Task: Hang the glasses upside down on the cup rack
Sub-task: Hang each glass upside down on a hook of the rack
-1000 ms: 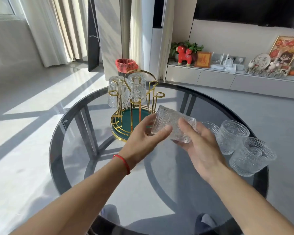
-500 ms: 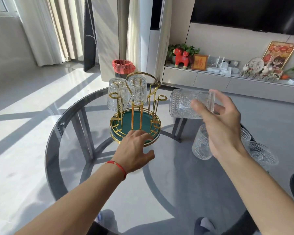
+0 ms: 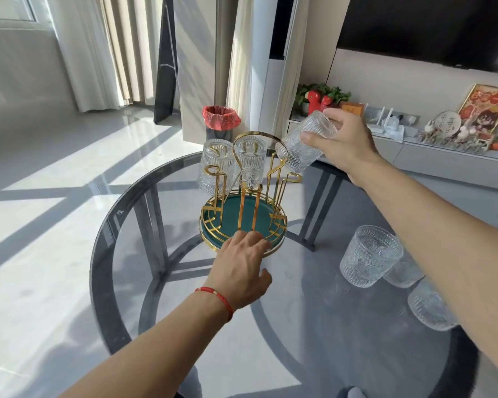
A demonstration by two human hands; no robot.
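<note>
Right fingers (image 3: 314,139) grip tilted glass (image 3: 301,149) over cup rack (image 3: 242,214)

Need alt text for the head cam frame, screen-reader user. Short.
A person's right hand tilts a ribbed glass, mouth down, toward a peg of a gold cup rack on a round glass table, while the left hand rests its fingers on the rack's base. Two glasses already hang inverted; three more stand at the right.

round smoked-glass table (image 3: 133,214), bearing a gold-wire cup rack (image 3: 243,222) on a green tray and three upright patterned glasses (image 3: 368,259) near the right edge.
</note>
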